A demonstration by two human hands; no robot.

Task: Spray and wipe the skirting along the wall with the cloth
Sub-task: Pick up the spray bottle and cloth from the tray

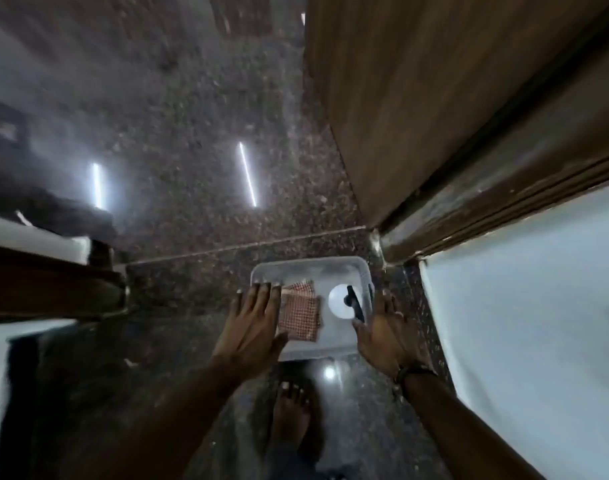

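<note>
1. The checked red-and-white cloth (299, 315) lies folded in the left half of a clear plastic tub (310, 266) on the floor, with its long axis running from the tub's near edge toward its far edge.
2. The spray bottle (344, 302) stands upright in the right half of the tub, seen from above as a white round body with a dark trigger head; the head's long axis points roughly toward the tub's near edge.
3. The left hand (253, 327) lies flat with fingers straight over the tub's left edge, gripping nothing. The right hand (382, 332) is spread open at the tub's right edge, also holding nothing.
4. The dark skirting (431, 317) runs along the white wall (525, 323) just right of the tub, near a wooden door frame (486, 209).
5. Judging by this, the task has barely begun: cloth and bottle are untouched, and all spraying and wiping remains.
</note>
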